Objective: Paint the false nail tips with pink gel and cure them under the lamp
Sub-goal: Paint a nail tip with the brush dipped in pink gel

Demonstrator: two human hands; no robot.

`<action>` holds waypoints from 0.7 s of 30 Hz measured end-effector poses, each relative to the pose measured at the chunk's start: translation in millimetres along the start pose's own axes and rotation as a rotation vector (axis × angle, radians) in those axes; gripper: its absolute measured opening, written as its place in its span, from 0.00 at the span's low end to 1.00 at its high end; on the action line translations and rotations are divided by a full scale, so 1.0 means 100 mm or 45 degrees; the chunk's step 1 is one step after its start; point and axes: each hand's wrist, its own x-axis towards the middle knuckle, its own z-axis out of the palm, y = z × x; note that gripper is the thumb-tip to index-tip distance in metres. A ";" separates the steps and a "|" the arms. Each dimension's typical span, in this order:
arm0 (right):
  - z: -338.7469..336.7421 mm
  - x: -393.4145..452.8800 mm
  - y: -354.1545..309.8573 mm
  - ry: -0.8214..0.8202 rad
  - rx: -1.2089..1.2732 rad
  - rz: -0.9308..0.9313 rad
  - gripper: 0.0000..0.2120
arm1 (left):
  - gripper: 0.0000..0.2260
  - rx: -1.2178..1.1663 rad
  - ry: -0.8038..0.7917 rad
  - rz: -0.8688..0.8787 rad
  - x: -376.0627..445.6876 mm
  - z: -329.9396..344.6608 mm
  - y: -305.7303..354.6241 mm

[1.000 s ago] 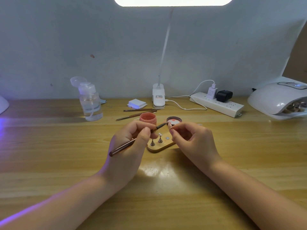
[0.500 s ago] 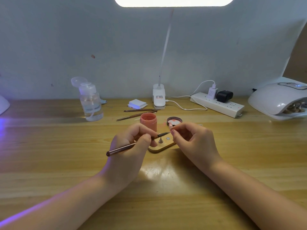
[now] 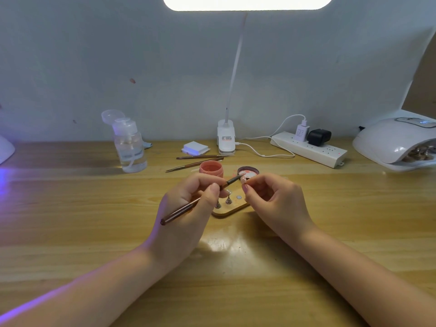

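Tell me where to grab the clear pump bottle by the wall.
Grip the pump bottle around its round body, below the white pump head. Come from its right side: it stands upright, and its flip cap hangs open to the upper left. Both hands are busy now.

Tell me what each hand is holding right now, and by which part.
The left hand grips the brush around mid-handle. The right hand pinches a nail tip at its lower end between thumb and forefinger.

A home nail-art corner at a wooden desk [image 3: 70, 208] against a plain wall: beyond the fingers [image 3: 213, 188] stand a clip lamp [image 3: 226, 136] and power strip [image 3: 309, 149], with a white curing lamp [image 3: 396, 142] far to their right and a pump bottle [image 3: 128, 145] to their left.
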 end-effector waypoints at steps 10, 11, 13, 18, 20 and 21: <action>-0.01 0.00 -0.01 -0.018 0.016 0.020 0.02 | 0.08 0.000 -0.003 -0.035 0.00 0.01 0.00; -0.01 0.00 -0.01 -0.018 0.015 0.015 0.02 | 0.08 0.004 -0.003 -0.045 0.00 0.02 0.00; -0.01 0.00 -0.01 -0.016 0.018 0.016 0.02 | 0.08 0.002 0.033 -0.066 0.00 0.02 -0.01; -0.01 0.00 -0.01 -0.014 0.019 0.014 0.02 | 0.08 -0.034 0.021 -0.044 0.00 0.01 0.01; -0.01 0.00 -0.01 -0.019 0.020 0.008 0.02 | 0.08 -0.019 0.001 -0.048 0.00 0.02 0.01; -0.02 -0.01 -0.01 -0.022 0.022 0.009 0.02 | 0.08 -0.010 0.010 -0.058 0.00 0.02 0.00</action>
